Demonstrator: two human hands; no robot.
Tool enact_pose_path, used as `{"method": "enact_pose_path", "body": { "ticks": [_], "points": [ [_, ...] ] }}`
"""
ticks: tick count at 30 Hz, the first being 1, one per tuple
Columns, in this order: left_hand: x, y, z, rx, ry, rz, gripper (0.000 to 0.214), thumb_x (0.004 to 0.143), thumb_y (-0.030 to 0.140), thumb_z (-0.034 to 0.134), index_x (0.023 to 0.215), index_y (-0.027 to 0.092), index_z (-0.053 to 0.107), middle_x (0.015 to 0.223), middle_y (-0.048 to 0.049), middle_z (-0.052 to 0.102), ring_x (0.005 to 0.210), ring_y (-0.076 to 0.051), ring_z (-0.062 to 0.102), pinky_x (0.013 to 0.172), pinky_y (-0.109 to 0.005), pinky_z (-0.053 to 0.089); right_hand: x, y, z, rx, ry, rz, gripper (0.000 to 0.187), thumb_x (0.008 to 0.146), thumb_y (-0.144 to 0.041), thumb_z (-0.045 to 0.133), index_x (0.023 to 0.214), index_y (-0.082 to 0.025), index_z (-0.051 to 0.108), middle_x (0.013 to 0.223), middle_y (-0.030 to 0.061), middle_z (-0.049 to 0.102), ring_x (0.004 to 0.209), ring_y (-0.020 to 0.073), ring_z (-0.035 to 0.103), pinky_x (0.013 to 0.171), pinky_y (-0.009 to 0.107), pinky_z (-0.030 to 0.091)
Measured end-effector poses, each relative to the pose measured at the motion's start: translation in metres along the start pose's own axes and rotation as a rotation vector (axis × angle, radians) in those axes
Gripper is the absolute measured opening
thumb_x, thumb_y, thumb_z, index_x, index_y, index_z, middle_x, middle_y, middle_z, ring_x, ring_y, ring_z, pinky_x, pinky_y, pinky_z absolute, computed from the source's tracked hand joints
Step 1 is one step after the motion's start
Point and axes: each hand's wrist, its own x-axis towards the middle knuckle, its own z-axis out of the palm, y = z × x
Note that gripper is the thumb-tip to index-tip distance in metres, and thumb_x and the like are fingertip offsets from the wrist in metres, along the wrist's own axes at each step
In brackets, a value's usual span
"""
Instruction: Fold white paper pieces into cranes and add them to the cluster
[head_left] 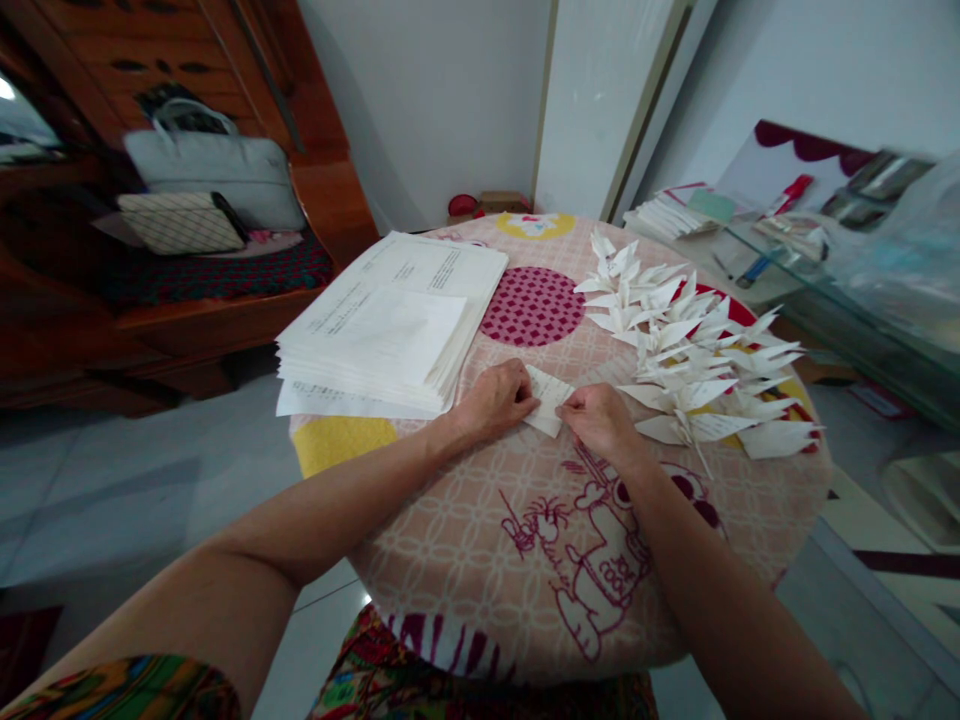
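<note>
White paper [549, 398], printed, between left hand [497, 396] and right hand [602, 420]

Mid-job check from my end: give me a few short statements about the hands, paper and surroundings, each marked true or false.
1. The left hand and right hand both hold the small printed paper. True.
2. The paper stack lies on the right hand's side. False: it lies on the left hand's side.
3. The folded-paper figures are clustered on the right hand's side. True.
4. The tablecloth is plain white. False: it is pinkish and patterned.
5. The quilted purse sits in front of the grey handbag. True.
</note>
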Motion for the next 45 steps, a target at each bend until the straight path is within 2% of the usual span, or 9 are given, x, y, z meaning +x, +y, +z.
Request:
{"method": "enact_pose_path", "body": {
  "ticks": [8, 14, 19, 24, 28, 33, 38, 45],
  "points": [
    [0.001, 0.0, 0.0, 0.009, -0.033, -0.006, 0.02, 0.082, 0.018, 0.064, 0.063, 0.015, 0.059, 0.083, -0.0046, 0.063, 0.074, -0.016, 0.057, 0.072, -0.029, 0.047, -0.002, -0.003, 0.004, -0.12, 0.077, -0.036, 0.022, 0.087, -0.025, 0.06, 0.086, -0.013, 0.079, 0.081, 0.0112, 0.077, 0.073, 0.0188, 0.067, 0.061, 0.027, 0.038],
    [0.002, 0.0, 0.0, 0.009, -0.044, -0.01, 0.021, 0.082, 0.017, 0.064, 0.062, 0.015, 0.058, 0.081, -0.0046, 0.063, 0.073, -0.015, 0.057, 0.07, -0.029, 0.046, -0.001, -0.005, 0.004, -0.134, 0.062, -0.015, 0.023, 0.088, -0.025, 0.059, 0.083, -0.012, 0.078, 0.079, 0.0121, 0.076, 0.072, 0.0185, 0.066, 0.061, 0.028, 0.037],
    [0.002, 0.004, -0.001, 0.045, -0.043, -0.031, 0.017, 0.082, 0.017, 0.065, 0.065, 0.015, 0.061, 0.081, -0.0043, 0.063, 0.073, -0.015, 0.056, 0.07, -0.029, 0.045, -0.003, -0.008, 0.007, -0.188, 0.109, -0.013, 0.02, 0.087, -0.023, 0.06, 0.087, -0.014, 0.077, 0.086, 0.0119, 0.077, 0.078, 0.0195, 0.066, 0.065, 0.028, 0.038],
    [0.001, 0.005, -0.002, 0.035, -0.032, -0.037, 0.018, 0.082, 0.016, 0.064, 0.064, 0.014, 0.061, 0.081, -0.004, 0.062, 0.073, -0.015, 0.056, 0.07, -0.028, 0.046, -0.006, -0.007, 0.011, -0.237, 0.17, -0.154, 0.023, 0.089, -0.021, 0.057, 0.104, -0.018, 0.074, 0.088, 0.0103, 0.077, 0.08, 0.0208, 0.067, 0.067, 0.029, 0.037],
    [-0.003, -0.002, -0.01, -0.028, -0.03, -0.002, 0.015, 0.077, 0.015, 0.071, 0.064, 0.014, 0.064, 0.085, -0.0043, 0.065, 0.078, -0.015, 0.059, 0.073, -0.027, 0.047, -0.006, -0.004, 0.011, -0.25, 0.149, -0.21, 0.025, 0.091, -0.022, 0.053, 0.095, -0.019, 0.078, 0.089, 0.0114, 0.078, 0.082, 0.0231, 0.07, 0.067, 0.03, 0.038],
    [-0.017, -0.016, -0.022, -0.127, -0.016, -0.038, 0.006, 0.071, 0.012, 0.075, 0.07, 0.014, 0.069, 0.089, -0.0038, 0.066, 0.077, -0.014, 0.062, 0.07, -0.025, 0.048, -0.006, -0.003, 0.007, -0.186, 0.126, -0.205, 0.024, 0.09, -0.023, 0.058, 0.097, -0.019, 0.081, 0.094, 0.0105, 0.08, 0.085, 0.0232, 0.072, 0.071, 0.03, 0.042],
    [-0.029, -0.022, -0.027, -0.208, -0.006, -0.043, 0.006, 0.071, 0.009, 0.071, 0.074, 0.014, 0.071, 0.093, -0.0041, 0.067, 0.075, -0.012, 0.062, 0.067, -0.023, 0.051, -0.007, -0.006, 0.007, -0.152, 0.123, -0.173, 0.021, 0.09, -0.029, 0.064, 0.097, -0.019, 0.081, 0.093, 0.0107, 0.08, 0.083, 0.0226, 0.072, 0.069, 0.029, 0.042],
    [-0.029, -0.029, -0.029, -0.239, -0.012, -0.04, 0.019, 0.069, 0.001, 0.061, 0.076, 0.014, 0.072, 0.097, -0.0038, 0.069, 0.08, -0.012, 0.065, 0.072, -0.023, 0.054, -0.008, -0.008, 0.006, -0.137, 0.132, -0.154, 0.019, 0.088, -0.029, 0.067, 0.094, -0.019, 0.081, 0.091, 0.0101, 0.08, 0.082, 0.0224, 0.072, 0.069, 0.03, 0.041]
  ]
}}
